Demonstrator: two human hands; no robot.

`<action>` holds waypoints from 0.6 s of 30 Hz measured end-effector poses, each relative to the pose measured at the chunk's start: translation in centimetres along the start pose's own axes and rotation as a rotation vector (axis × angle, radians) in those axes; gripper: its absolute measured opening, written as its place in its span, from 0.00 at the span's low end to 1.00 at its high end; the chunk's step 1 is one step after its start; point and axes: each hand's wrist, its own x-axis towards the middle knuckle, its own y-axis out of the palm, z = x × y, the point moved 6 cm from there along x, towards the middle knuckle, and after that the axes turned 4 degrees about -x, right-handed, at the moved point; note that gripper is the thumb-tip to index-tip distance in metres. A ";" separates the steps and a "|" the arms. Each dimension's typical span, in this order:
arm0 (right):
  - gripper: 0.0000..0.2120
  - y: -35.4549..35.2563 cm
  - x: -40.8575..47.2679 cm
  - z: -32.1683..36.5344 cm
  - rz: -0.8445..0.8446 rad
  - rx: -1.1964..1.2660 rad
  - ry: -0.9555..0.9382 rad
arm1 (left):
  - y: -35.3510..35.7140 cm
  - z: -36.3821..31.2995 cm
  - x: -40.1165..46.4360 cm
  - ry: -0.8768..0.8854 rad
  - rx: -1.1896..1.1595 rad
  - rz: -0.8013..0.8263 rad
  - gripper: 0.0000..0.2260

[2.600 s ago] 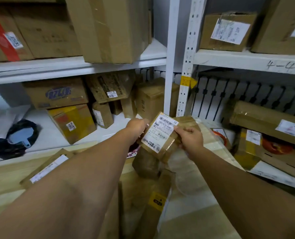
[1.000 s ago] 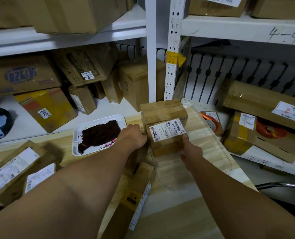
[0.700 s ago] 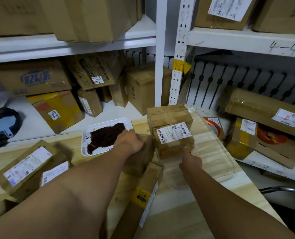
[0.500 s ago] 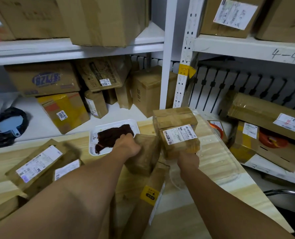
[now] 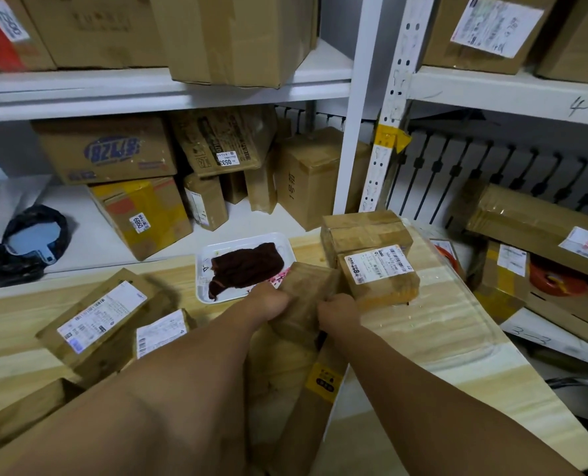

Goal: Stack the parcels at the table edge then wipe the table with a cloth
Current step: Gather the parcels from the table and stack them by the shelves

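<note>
My left hand (image 5: 268,302) and my right hand (image 5: 337,310) both grip a small brown taped parcel (image 5: 306,293) over the middle of the wooden table (image 5: 440,334). Just to its right a labelled parcel (image 5: 378,276) lies on the table in front of a plain brown box (image 5: 363,231) at the far edge. A long box with a yellow sticker (image 5: 316,389) lies under my arms. Two labelled parcels (image 5: 100,314) sit at the left. A dark brown cloth (image 5: 244,266) lies in a white tray (image 5: 203,269) at the back.
White metal shelves (image 5: 361,132) packed with cardboard boxes stand behind and to the right of the table. A clear plastic sheet (image 5: 457,304) covers the table's right part. A black bag (image 5: 21,242) lies on the left shelf. The table's right edge drops to lower shelves.
The labelled parcel was set down in front of the box at the far edge and released. Both hands moved left and took hold of the small brown parcel.
</note>
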 end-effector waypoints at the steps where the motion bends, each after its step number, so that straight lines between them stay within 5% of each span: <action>1: 0.13 0.0 -0.1 0.3 0.006 0.002 -0.013 | -0.3 -0.1 -0.1 -0.011 -0.046 -0.011 0.16; 12: 0.17 -3.2 -0.8 5.3 -0.015 0.257 -0.156 | -5.7 -3.0 -0.5 -0.045 -0.523 -0.225 0.29; 18: 0.13 -6.7 -0.3 7.2 0.014 0.523 -0.118 | -6.3 -7.6 -1.7 0.017 -0.737 -0.190 0.22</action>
